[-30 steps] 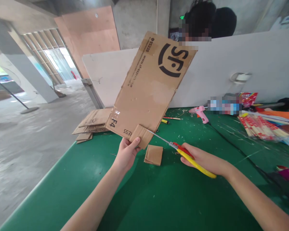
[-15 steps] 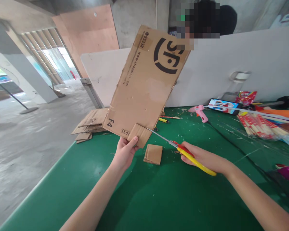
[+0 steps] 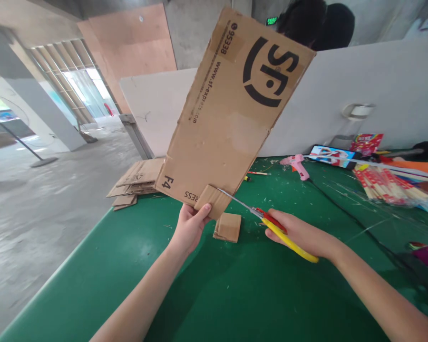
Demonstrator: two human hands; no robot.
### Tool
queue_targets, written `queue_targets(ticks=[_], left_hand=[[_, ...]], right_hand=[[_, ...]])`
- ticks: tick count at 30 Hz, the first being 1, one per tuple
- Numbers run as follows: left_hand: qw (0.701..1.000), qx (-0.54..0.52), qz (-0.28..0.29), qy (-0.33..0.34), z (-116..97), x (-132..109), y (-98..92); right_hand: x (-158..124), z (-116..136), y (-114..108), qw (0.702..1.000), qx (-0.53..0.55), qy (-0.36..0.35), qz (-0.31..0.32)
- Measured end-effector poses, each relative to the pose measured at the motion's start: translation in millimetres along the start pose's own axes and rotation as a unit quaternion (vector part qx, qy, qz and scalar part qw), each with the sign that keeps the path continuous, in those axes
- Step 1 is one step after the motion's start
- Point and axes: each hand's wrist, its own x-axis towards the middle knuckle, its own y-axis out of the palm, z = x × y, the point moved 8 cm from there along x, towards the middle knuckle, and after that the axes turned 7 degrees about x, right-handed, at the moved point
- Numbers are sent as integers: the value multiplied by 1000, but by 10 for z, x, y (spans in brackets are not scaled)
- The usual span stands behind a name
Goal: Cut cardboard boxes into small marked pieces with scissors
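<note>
Over the green counter point(image 3: 164, 294), at about one o'clock from the left hand point(image 3: 192, 225), a large cardboard sheet point(image 3: 228, 109) leans up and away on a slant. The left hand grips its lower edge, the thumb pressing a small cardboard piece point(image 3: 214, 202) flat against the printed face; the fingers behind are mostly hidden. At three o'clock from it, the right hand point(image 3: 294, 230) is closed around the red and yellow handles of the scissors point(image 3: 285, 240), whose tip points back toward ten o'clock and meets the top of the small piece. Whether a second blade runs behind the sheet cannot be told. Since the tall sheet is held only at its bottom, it could well swing or sag, and a thumb alone may let the small piece twist out of line. Should the tip slip, it could score the face or veer toward that thumb, close by. A loose cardboard square point(image 3: 230, 227), at three o'clock from the left hand, lies just below the raised work and might be knocked if the sheet dropped; the pink glue gun point(image 3: 296, 165), at twelve o'clock from the right hand, seems safely apart.
</note>
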Motion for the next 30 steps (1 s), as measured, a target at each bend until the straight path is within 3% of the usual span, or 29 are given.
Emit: queue_targets(ticks=[10,16,25,30], left_hand=[[1000,-15,5,-10,92,18,28],[1000,-12,6,-7,64,12,40],[1000,-11,6,-9,57,6,31],[1000,-13,7,-8,46,5,26]], right_hand=[[-7,21,-92,990,-132,-7,-52],[-9,68,-69,987,-144,-41,-60],[-8,52,-94,982,-175,0,-76],[0,84,-61,982,-176,-15,-71]])
